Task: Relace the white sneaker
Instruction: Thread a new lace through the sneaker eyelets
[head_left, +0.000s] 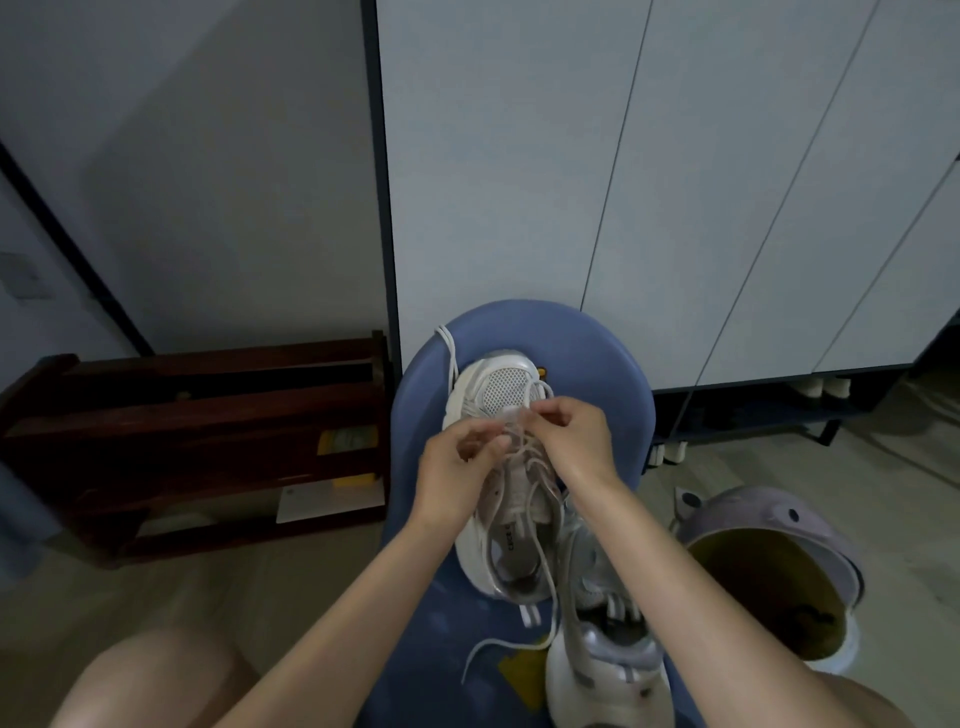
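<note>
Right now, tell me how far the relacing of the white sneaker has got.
Partly done: lace crosses the middle eyelets of the white sneaker on the blue stool. In hand: the left hand and right hand pinch the lace near the toe. Left: loose ends trail off both ways, untied.

A: Setting? Home entryway.
B: Evidence: tall white cabinet doors (675, 182) with shoes (826, 387) stored beneath, dark wooden shoe rack (197, 436) by the wall, wood-look floor (260, 587), small blue stool (587, 343).
</note>
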